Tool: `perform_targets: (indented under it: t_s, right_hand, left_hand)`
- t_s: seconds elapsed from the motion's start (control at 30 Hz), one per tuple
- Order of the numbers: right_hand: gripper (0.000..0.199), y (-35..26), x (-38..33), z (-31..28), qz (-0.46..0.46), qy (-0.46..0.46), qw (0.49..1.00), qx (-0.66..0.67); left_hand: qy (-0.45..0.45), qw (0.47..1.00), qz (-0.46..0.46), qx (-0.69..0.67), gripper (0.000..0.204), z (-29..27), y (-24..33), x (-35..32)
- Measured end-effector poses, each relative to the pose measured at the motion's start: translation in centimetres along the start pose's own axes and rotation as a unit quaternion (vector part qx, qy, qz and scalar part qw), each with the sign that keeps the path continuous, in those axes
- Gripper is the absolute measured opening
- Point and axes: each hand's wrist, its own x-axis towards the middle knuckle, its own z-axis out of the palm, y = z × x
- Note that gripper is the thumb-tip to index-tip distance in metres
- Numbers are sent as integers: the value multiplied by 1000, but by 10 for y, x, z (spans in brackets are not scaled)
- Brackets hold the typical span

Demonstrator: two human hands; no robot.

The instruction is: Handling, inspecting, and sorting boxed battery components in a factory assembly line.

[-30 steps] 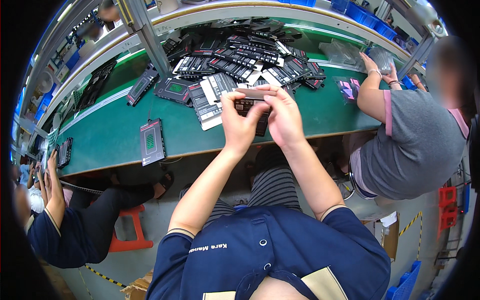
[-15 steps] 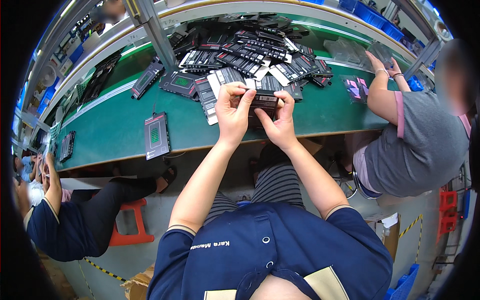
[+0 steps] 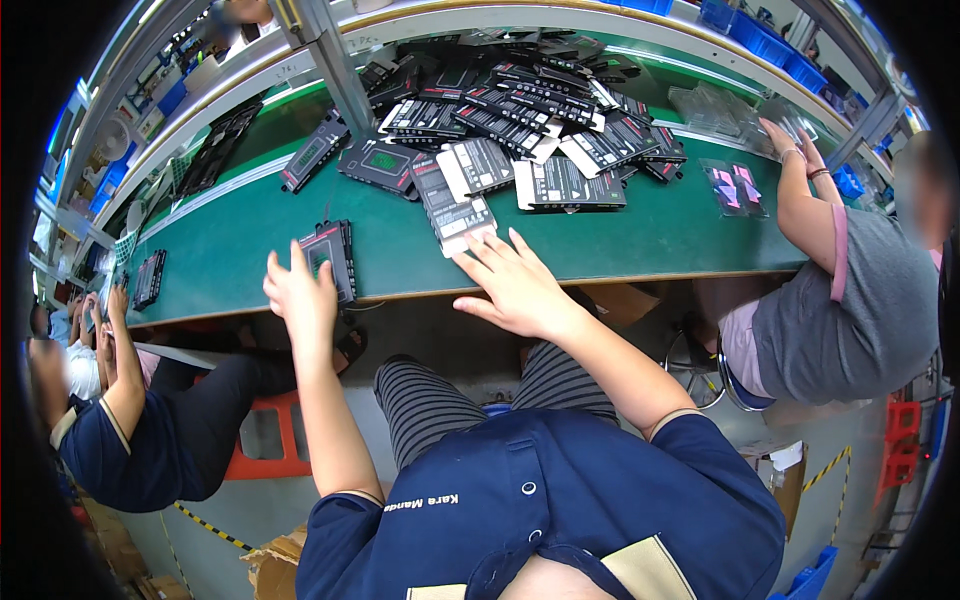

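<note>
**Green assembly line in a crowded workshop**

A long green-topped table curves across the room, with a white-edged upper shelf above it carried on grey metal posts. Blue plastic bins line the shelf's far right. Below, a grey concrete floor shows yellow-black hazard tape, an orange stool and torn brown cardboard.

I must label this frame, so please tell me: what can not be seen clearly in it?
- Head view: whether the left hand touches the black tray at the belt edge; the fingers overlap it.
- Whether the right hand presses a card or hovers; its fingertips hide the contact.
- The card pile: lower cards are covered, details too small.
- The clear bags: contents are too small and bent near the rim.
</note>
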Motion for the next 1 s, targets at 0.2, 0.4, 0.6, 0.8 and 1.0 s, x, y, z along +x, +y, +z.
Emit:
perform_targets:
  t_s: [0.2, 0.4, 0.6, 0.8, 1.0]
  right_hand:
    - [22, 77, -40, -58, 100, 174, 973, 113]
    - [36, 322, -161, -112, 310, 237, 851, -352]
    - [48, 167, -133, -90, 417, 195, 872, -167]
    - [46, 139, -134, -84, 473, 161, 849, -171]
    - [41, 126, -125, -88, 489, 178, 841, -147]
  left_hand:
    - [-187, 886, 423, -45, 62, 25, 100, -48]
    - [-209, 858, 454, -116, 55, 47, 168, -25]
    - [-294, 862, 388, -141, 77, 48, 161, -19]
    - [-273, 853, 419, -148, 82, 54, 160, -24]
    - [-221, 859, 437, -153, 80, 61, 157, -30]
